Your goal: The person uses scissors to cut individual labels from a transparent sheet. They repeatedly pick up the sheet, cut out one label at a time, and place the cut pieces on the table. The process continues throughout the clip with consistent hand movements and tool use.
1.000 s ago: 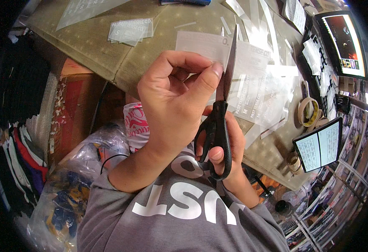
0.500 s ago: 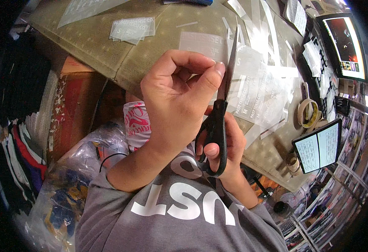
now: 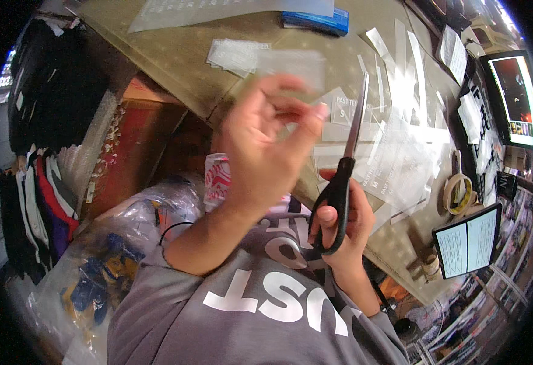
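My left hand [image 3: 269,131] is smeared by motion, its thumb and fingers bent together at the edge of a clear printed label [image 3: 294,64]. The label is blurred too and hangs over the table beside a small stack of similar clear labels [image 3: 233,56]. In my right hand [image 3: 354,216] is a pair of black-handled scissors [image 3: 337,198], with my thumb and fingers in the handle loops. Their blades point away from me and look nearly closed. Beyond and right of the blades lie more clear printed labels [image 3: 394,161], overlapping in a loose pile.
Cut strips [image 3: 417,73] and a blue box-like object [image 3: 318,21] lie on the table [image 3: 187,67]. Tape rolls [image 3: 458,193], a tablet [image 3: 468,240] and a monitor [image 3: 513,97] line the right. Plastic-wrapped goods [image 3: 105,274] and hanging clothes [image 3: 47,201] are at left.
The label has moved left with my left hand, away from the scissors and toward the small stack. The scissor blades have come closer together. The whole view has shifted slightly.
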